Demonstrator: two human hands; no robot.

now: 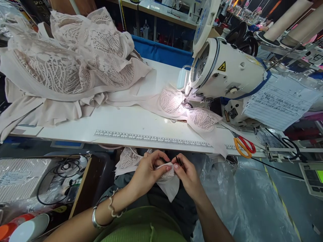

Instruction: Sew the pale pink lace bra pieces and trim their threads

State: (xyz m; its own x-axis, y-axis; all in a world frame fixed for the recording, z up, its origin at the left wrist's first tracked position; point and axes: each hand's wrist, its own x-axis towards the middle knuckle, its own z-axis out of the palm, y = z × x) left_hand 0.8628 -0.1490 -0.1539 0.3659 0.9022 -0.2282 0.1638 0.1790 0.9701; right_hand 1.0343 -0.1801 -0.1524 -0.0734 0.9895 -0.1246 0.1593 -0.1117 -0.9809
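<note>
Over my lap, in front of the table edge, my left hand (151,168) pinches the edge of a pale pink lace bra (129,158). Close beside it on the right, my right hand (186,171) is closed at the same edge, with a small dark tool (179,161) between its fingers, perhaps thread snips or tweezers. Part of the bra hangs down below both hands. On the table, another lace bra (202,119) lies under the lit needle area of a white sewing machine (228,70).
A large heap of lace bras (58,67) covers the table's left part. Orange and red scissors (243,147) lie at the front edge, right of a printed ruler (151,138). A paper sheet (282,101) hangs on the machine. A box with cables (83,188) stands lower left.
</note>
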